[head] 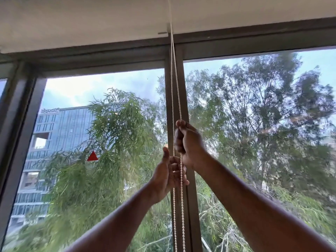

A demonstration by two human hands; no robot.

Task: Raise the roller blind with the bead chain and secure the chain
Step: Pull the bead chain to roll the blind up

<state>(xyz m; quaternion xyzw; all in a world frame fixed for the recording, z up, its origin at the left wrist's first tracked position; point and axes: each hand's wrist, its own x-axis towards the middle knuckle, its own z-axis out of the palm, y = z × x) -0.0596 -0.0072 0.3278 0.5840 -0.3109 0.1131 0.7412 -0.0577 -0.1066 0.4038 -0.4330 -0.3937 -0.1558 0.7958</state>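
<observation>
i see the bead chain [176,99] hanging in two strands in front of the window post [181,88]. my right hand [189,142] is clenched around one strand; my left hand [169,175], lower, is half open, fingers loosely touching the chain.

— What fills the frame?

— A big window [101,142] with a dark grey frame [23,124]. A thick upright post [181,99] splits it down the middle.

— And along the top?

— A pale ceiling [81,19], sloping down toward the upper left.

— Outside?

— Leafy trees [263,110] across both panes, daylight, and blue sky with cloud [76,88]. At the left stands a glass-fronted building [61,128].

— Anything on the glass?

— A small red triangle [92,156], left of centre.
</observation>
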